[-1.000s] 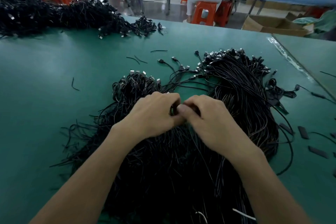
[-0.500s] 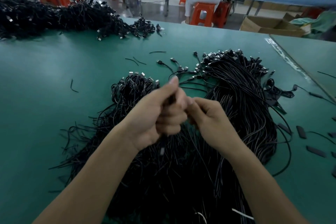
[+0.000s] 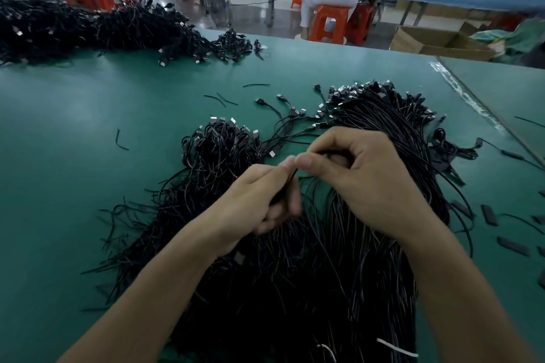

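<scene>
A big heap of thin black USB cables (image 3: 377,132) lies on the green table (image 3: 88,132), plugs pointing away from me. A smaller looped bunch (image 3: 218,144) sits to its left. My left hand (image 3: 259,200) is curled round a thin black cable (image 3: 290,178), thumb and fingers pinching it. My right hand (image 3: 362,177) is above the heap, thumb and forefinger pinching the same cable where it meets the left hand. How the cable runs inside the hands is hidden.
A second long pile of black cables (image 3: 88,29) stretches along the table's far left. Short black sleeves (image 3: 488,215) lie at the right edge. Beyond the table a person sits on an orange stool (image 3: 330,22); cardboard boxes (image 3: 436,41) stand at the right.
Both hands lifted off the heap. The left hand then dropped a little and the right hand rose and opened its loop, fingertips still meeting on the cable.
</scene>
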Demonstrator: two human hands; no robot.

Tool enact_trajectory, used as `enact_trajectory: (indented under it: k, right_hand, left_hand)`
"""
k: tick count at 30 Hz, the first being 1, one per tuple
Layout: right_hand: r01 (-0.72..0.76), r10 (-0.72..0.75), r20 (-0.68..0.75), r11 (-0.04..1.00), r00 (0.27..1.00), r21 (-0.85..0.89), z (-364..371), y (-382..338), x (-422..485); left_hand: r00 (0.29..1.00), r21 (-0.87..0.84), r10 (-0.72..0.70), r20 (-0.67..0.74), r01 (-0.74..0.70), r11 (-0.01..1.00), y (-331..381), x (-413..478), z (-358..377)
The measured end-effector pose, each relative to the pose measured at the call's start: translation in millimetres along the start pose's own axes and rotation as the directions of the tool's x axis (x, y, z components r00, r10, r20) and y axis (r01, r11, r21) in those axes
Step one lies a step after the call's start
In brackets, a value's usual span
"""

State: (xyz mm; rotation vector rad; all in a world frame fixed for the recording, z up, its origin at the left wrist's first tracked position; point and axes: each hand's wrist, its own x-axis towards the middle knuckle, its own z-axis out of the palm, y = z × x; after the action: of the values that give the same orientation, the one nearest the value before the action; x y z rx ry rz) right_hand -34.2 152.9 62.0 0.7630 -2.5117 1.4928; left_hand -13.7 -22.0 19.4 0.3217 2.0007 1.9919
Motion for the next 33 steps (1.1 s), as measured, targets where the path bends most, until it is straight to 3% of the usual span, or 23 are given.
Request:
enact_trajectory:
  k: [4, 6, 8, 10, 11, 13, 15, 17, 19, 21, 24, 27, 30, 33]
  right_hand:
    - [-0.094, 0.099, -0.048, 0.991, 0.994, 0.090, 14.9, 9.4, 1.4]
    - [-0.141, 0.139, 0.040, 0.989, 0.989, 0.044, 25.2, 13.0, -2.4]
    - [-0.151, 0.163, 0.202, 0.986, 0.966, -0.075, 32.4, 12.5, -9.2]
    - [-0.160, 0.206, 0.343, 0.974, 0.917, -0.159, 34.9, 9.6, -16.4]
    - [-0.154, 0.211, 0.381, 0.972, 0.900, -0.175, 33.8, 7.7, -19.0]
    - [-0.114, 0.177, 0.374, 0.976, 0.910, -0.185, 27.9, 4.3, -18.9]
    - [-0.072, 0.116, 0.297, 0.985, 0.948, -0.155, 20.1, 0.1, -14.1]
    - [-0.019, 0.041, 0.213, 0.994, 0.976, -0.106, 12.4, -3.7, -7.5]
    - [0.017, -0.012, 0.142, 0.999, 0.990, -0.037, 8.4, -4.2, -1.6]
    - [0.021, -0.021, 0.025, 1.000, 0.999, 0.016, 6.7, -0.7, 4.2]
    - [-0.056, 0.060, -0.055, 0.996, 0.997, 0.064, 10.3, 5.7, 5.9]
    - [-0.155, 0.160, 0.109, 0.986, 0.981, -0.058, 25.6, 11.5, -3.7]
    - [-0.165, 0.214, 0.357, 0.973, 0.909, -0.162, 37.7, 7.1, -13.8]
    - [-0.121, 0.205, 0.471, 0.972, 0.858, -0.202, 34.8, -1.5, -20.5]
  left_hand:
    - [0.984, -0.487, 0.029, 0.177, 0.062, 0.871, 9.7, -3.5, -2.7]
    - [0.987, -0.649, 0.090, 0.132, 0.017, 0.761, 13.5, 1.3, -5.9]
    - [0.994, -0.746, 0.108, -0.023, -0.089, 0.660, 15.6, 8.0, -10.1]
    - [0.967, -0.693, 0.118, -0.226, -0.245, 0.678, 14.3, 15.2, -14.6]
    - [0.939, -0.601, 0.141, -0.313, -0.311, 0.737, 11.4, 18.1, -17.0]
    - [0.886, -0.269, 0.215, -0.411, -0.343, 0.900, 6.1, 19.2, -19.1]
    - [0.905, 0.151, 0.259, -0.338, -0.219, 0.964, 3.2, 14.0, -15.2]
    - [0.973, 0.325, 0.137, -0.184, -0.071, 0.943, 5.6, 7.6, -7.9]
    - [0.995, 0.180, -0.059, -0.081, 0.073, 0.981, 10.6, 3.0, -3.4]
    - [0.988, -0.019, -0.152, -0.013, 0.151, 0.988, 14.2, -0.4, -5.3]
    - [0.983, -0.466, -0.098, 0.158, 0.161, 0.870, 18.9, -2.3, -12.8]
    - [0.997, -0.738, 0.035, 0.066, 0.025, 0.674, 22.8, 3.4, -16.0]
    - [0.962, -0.702, 0.118, -0.245, -0.260, 0.663, 19.7, 12.0, -16.4]
    - [0.890, -0.317, 0.220, -0.400, -0.360, 0.878, 10.5, 16.2, -15.6]
